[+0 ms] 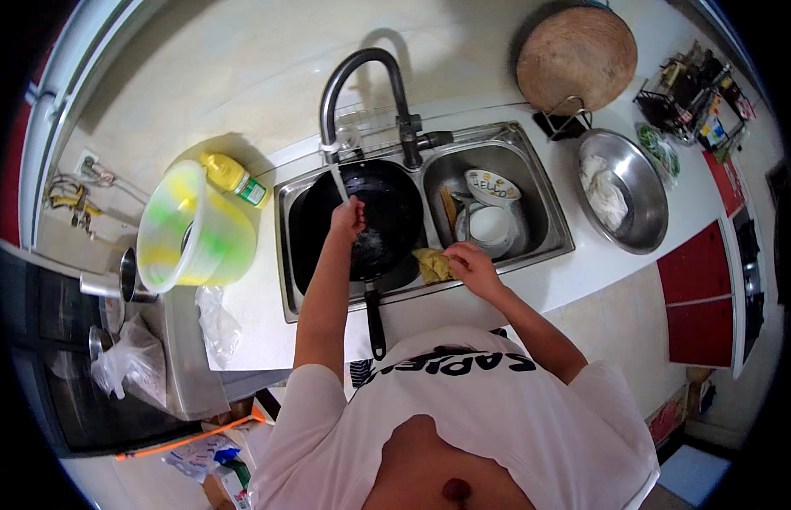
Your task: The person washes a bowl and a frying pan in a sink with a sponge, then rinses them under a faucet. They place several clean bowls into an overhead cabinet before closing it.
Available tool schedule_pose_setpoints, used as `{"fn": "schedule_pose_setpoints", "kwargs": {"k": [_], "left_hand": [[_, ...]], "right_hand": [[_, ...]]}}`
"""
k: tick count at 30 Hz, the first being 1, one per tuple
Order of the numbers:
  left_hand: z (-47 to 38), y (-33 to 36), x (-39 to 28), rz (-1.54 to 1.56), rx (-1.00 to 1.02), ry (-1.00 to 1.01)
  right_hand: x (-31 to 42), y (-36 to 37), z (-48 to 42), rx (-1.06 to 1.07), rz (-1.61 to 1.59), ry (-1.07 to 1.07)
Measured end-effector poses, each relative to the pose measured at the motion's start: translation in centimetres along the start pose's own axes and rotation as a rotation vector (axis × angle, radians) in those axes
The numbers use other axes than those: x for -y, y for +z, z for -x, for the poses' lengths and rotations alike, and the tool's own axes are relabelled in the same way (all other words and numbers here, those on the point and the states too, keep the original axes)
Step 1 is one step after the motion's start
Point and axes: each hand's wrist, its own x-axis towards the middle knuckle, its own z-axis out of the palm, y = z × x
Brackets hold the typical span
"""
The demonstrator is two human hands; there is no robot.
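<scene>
My left hand (349, 220), fingers curled, is above a black frying pan (386, 197) in the left sink basin. A stream of water (340, 183) from the dark gooseneck faucet (326, 105) meets that hand; whether it holds anything is hidden. The pan lies over a larger dark pan (300, 236), and its black handle (374, 322) juts over the front counter edge. At the front of the divider, my right hand (475, 269) has its fingertips on a crumpled yellow cloth (434, 264). Beyond it, the right basin (534, 210) holds a patterned bowl (491, 186) and a white bowl (489, 225).
A yellow pump bottle (236, 180) and a translucent bucket (223, 245) stand left of the sink. To the right are a steel basin (647, 197) with a white cloth (603, 194), and bagged greens (658, 150). A round wooden board (577, 60) leans against the wall.
</scene>
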Motion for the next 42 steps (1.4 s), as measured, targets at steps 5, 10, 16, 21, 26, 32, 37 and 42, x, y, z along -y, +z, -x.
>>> {"fn": "schedule_pose_setpoints", "kwargs": {"k": [5, 10, 16, 21, 26, 32, 37, 42], "left_hand": [[-0.4, 0.1, 0.0, 0.092, 0.038, -0.017], [1.0, 0.1, -0.4, 0.156, 0.114, 0.070], [1.3, 0.2, 0.9, 0.163, -0.033, 0.147], [0.5, -1.1, 2.0, 0.238, 0.035, 0.030], [0.4, -0.6, 1.9, 0.108, -0.003, 0.046], [-1.0, -1.6, 2.5, -0.019, -0.076, 0.104], [0.5, -1.5, 3.3, -0.056, -0.149, 0.208], [0.4, -1.5, 2.9, 0.099, -0.103, -0.079]], "right_hand": [[-0.7, 0.6, 0.2, -0.011, 0.005, 0.014], [-0.5, 1.4, -0.1, -0.008, 0.016, 0.029], [-0.4, 1.9, -0.1, -0.043, 0.078, -0.024], [-1.0, 2.3, 0.2, -0.044, 0.156, -0.035], [-1.0, 2.8, 0.7, 0.069, 0.234, -0.086], [-1.6, 3.0, 0.5, 0.150, 0.249, -0.113], [-2.4, 3.1, 0.7, 0.130, 0.251, -0.102], [-3.3, 3.6, 1.0, 0.092, 0.236, -0.146]]}}
